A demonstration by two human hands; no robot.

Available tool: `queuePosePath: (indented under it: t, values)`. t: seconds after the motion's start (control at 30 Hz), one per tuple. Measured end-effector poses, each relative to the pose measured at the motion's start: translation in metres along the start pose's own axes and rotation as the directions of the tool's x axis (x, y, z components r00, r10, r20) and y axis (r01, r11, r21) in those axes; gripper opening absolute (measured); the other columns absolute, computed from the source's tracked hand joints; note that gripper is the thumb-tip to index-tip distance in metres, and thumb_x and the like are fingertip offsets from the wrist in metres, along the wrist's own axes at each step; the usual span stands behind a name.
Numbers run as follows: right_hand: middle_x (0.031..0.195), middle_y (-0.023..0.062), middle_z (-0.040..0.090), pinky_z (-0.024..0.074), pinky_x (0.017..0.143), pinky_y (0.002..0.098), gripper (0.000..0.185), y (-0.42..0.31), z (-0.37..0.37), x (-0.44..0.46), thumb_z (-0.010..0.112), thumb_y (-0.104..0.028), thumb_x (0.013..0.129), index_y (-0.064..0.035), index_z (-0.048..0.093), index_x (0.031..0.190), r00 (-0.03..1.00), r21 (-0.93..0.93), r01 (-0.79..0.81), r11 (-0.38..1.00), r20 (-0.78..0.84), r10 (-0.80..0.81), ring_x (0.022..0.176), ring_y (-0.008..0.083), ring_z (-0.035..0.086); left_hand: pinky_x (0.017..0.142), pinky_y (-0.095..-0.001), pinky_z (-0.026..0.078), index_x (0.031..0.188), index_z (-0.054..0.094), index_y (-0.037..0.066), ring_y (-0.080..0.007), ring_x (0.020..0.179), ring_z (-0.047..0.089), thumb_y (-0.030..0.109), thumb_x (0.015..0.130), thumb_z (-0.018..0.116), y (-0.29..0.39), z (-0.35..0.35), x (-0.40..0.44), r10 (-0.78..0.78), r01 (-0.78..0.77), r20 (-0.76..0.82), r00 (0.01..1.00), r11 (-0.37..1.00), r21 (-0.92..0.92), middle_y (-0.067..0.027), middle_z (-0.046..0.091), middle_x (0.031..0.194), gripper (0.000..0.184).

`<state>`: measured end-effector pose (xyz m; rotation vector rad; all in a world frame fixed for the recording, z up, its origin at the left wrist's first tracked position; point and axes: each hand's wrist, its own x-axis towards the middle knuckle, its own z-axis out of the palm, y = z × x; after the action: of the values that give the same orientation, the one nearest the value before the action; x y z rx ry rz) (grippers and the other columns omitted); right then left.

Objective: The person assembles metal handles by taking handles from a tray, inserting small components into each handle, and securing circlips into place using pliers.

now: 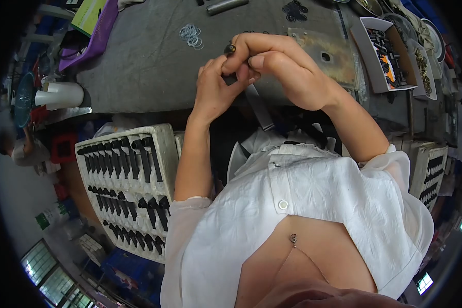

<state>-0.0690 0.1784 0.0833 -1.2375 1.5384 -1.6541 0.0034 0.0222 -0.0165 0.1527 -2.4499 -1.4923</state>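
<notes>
- Left hand (213,87) and right hand (295,69): each grip is closed, fingers clamped on a small dark part (230,49).
- The part sits between the fingertips, above the table (138,72) near its front edge; the fingers hide most of it.
- A loose pinch could let it slip and fall past that edge.
- With the view blocked, a crooked fit could go unnoticed.
- A stray knuckle might scatter the loose pale rings (191,36) beyond the hands.
</notes>
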Motion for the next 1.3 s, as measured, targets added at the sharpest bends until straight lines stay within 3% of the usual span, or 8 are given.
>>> queuePosePath:
  t: [0.33,0.57,0.73,0.9,0.97,1.13,1.23,1.3]
  values:
    - [0.081,0.0079,0.053,0.0398,0.070,0.0275,0.027,-0.001,0.004,-0.003,0.039,-0.014,0.079,0.0052,0.057,0.086,0.996,0.133,-0.038,0.990,-0.077,0.049,0.077,0.0124,0.049,0.073,-0.0352,0.041,0.082,0.059,0.007,-0.0247,0.076,0.054,0.015,0.064,0.077,-0.015,0.003,-0.003,0.020,-0.021,-0.044,0.999,1.000,-0.012,-0.0062,0.057,0.075,0.027]
    - [0.090,0.0112,0.052,0.0338,0.083,0.0416,0.011,-0.011,0.020,0.010,0.048,-0.007,0.060,-0.0023,0.049,0.070,0.945,-0.607,0.316,0.729,0.268,-0.186,0.085,0.0278,0.048,0.079,-0.0364,0.043,0.087,0.061,0.003,-0.0256,0.084,0.056,0.016,0.068,0.067,-0.010,-0.020,0.002,0.141,-0.135,0.159,0.977,0.990,-0.051,-0.0113,0.061,0.087,0.024]
    - [0.092,0.0152,0.053,0.0390,0.077,0.0416,0.009,0.020,0.044,0.016,0.048,-0.005,0.058,-0.0004,0.047,0.066,0.843,-0.360,0.538,0.762,0.212,-0.495,0.086,0.0300,0.051,0.084,-0.0358,0.040,0.094,0.062,0.006,-0.0246,0.092,0.052,0.020,0.068,0.067,0.005,-0.025,-0.003,0.034,-0.034,0.189,0.981,0.999,-0.004,-0.0084,0.059,0.091,0.030]
    - [0.060,0.0108,0.047,0.0383,0.051,0.0349,0.015,0.046,0.051,0.019,0.049,-0.006,0.074,0.0005,0.046,0.061,0.784,-0.092,0.620,0.779,0.058,-0.618,0.047,0.0244,0.043,0.085,-0.0345,0.039,0.095,0.063,0.009,-0.0224,0.089,0.053,0.020,0.065,0.069,-0.006,-0.023,0.002,0.113,-0.127,0.215,0.970,0.991,0.051,-0.0045,0.060,0.090,0.033]
    - [0.060,0.0105,0.046,0.0379,0.050,0.0339,0.019,0.044,0.040,0.019,0.048,-0.006,0.078,0.0008,0.045,0.060,0.803,-0.022,0.596,0.802,-0.005,-0.596,0.048,0.0229,0.043,0.084,-0.0340,0.039,0.094,0.063,0.010,-0.0222,0.087,0.054,0.019,0.063,0.070,-0.005,-0.019,-0.001,0.248,-0.259,0.207,0.946,0.966,0.027,-0.0037,0.061,0.087,0.032]
    - [0.079,0.0203,0.056,0.0431,0.063,0.0315,0.034,0.001,0.011,-0.009,0.046,-0.025,0.088,-0.0019,0.042,0.063,0.844,0.012,0.513,0.858,-0.186,-0.503,0.068,0.0206,0.052,0.078,-0.0343,0.043,0.089,0.065,0.008,-0.0209,0.080,0.057,0.010,0.068,0.073,0.008,-0.014,-0.006,0.010,-0.014,0.053,0.999,0.997,0.073,-0.0028,0.063,0.085,0.022]
    - [0.082,0.0137,0.060,0.0422,0.057,0.0232,0.029,-0.002,0.002,-0.016,0.052,-0.012,0.086,-0.0006,0.042,0.063,0.796,-0.052,0.463,0.885,-0.416,-0.441,0.065,0.0097,0.050,0.079,-0.0305,0.048,0.100,0.060,0.003,-0.0211,0.088,0.061,0.007,0.076,0.069,0.002,-0.016,-0.005,-0.038,0.068,0.090,0.995,0.934,-0.352,-0.0103,0.064,0.103,0.026]
    - [0.085,0.0127,0.060,0.0428,0.063,0.0231,0.026,0.011,-0.001,-0.021,0.050,-0.011,0.087,-0.0001,0.044,0.065,0.821,0.063,0.354,0.933,-0.498,-0.278,0.069,0.0102,0.052,0.085,-0.0311,0.051,0.116,0.048,-0.002,-0.0280,0.098,0.062,0.004,0.085,0.059,0.005,-0.027,-0.011,-0.091,0.180,0.156,0.984,0.575,-0.798,-0.0235,0.052,0.123,0.033]
